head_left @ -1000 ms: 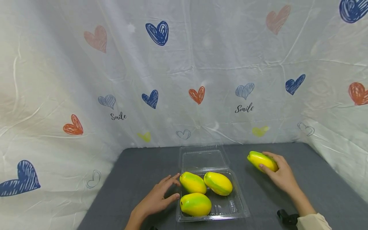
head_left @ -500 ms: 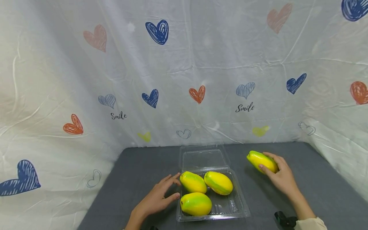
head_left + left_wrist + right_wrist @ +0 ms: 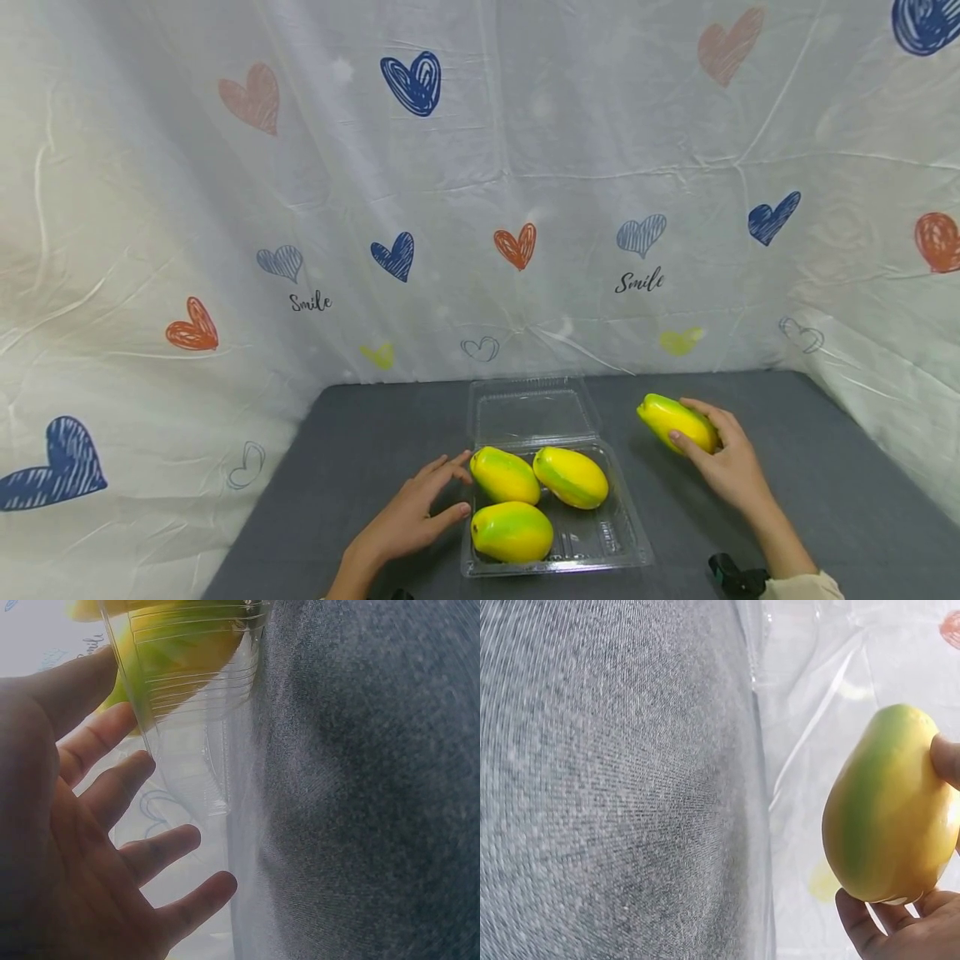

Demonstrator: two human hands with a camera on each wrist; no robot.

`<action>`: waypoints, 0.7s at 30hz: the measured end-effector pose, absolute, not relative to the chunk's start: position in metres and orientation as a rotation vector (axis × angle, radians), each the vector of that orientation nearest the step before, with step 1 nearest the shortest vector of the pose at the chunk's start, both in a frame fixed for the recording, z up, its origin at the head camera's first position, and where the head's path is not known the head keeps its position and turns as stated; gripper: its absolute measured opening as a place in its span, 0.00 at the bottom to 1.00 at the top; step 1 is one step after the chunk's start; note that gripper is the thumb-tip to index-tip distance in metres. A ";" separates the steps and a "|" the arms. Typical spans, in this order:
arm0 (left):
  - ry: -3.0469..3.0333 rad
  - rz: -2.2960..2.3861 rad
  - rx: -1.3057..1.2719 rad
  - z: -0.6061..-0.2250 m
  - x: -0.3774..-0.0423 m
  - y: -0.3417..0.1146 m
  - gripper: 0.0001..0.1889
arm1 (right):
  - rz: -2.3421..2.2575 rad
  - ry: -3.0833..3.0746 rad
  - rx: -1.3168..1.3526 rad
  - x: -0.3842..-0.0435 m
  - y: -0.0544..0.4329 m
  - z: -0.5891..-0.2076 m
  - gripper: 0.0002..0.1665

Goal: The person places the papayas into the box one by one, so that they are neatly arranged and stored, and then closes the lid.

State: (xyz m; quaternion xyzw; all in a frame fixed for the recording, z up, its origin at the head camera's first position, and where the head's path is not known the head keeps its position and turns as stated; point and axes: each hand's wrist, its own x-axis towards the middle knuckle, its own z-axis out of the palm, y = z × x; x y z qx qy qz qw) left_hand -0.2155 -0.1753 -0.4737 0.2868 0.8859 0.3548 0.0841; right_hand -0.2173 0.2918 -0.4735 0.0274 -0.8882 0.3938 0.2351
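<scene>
My right hand [image 3: 723,454] grips a yellow-green papaya [image 3: 677,423] between thumb and fingers, to the right of a clear plastic clamshell box [image 3: 630,533]. The right wrist view shows this papaya [image 3: 885,810] held up off the grey cloth, fingertips under one end. Inside the box lie three similar papayas: one at the back left [image 3: 505,476], one at the back right [image 3: 572,478] and one at the front left [image 3: 512,532]. My left hand [image 3: 408,512] has its fingers spread, with fingertips right at the box's left rim [image 3: 127,667].
The box's transparent lid [image 3: 532,414] lies folded back behind it. A dark grey cloth [image 3: 375,425] covers the table. Behind the table hangs a white curtain [image 3: 450,183] printed with hearts. A black wrist device [image 3: 735,575] sits near my right sleeve.
My right hand has shifted slightly left with the papaya in its grip. The left hand, the box and the three papayas inside have stayed put.
</scene>
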 end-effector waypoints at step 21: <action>2.644 1.058 0.863 -0.474 -0.215 -0.175 0.17 | 1.117 -2.453 0.115 -0.213 0.283 -0.463 0.32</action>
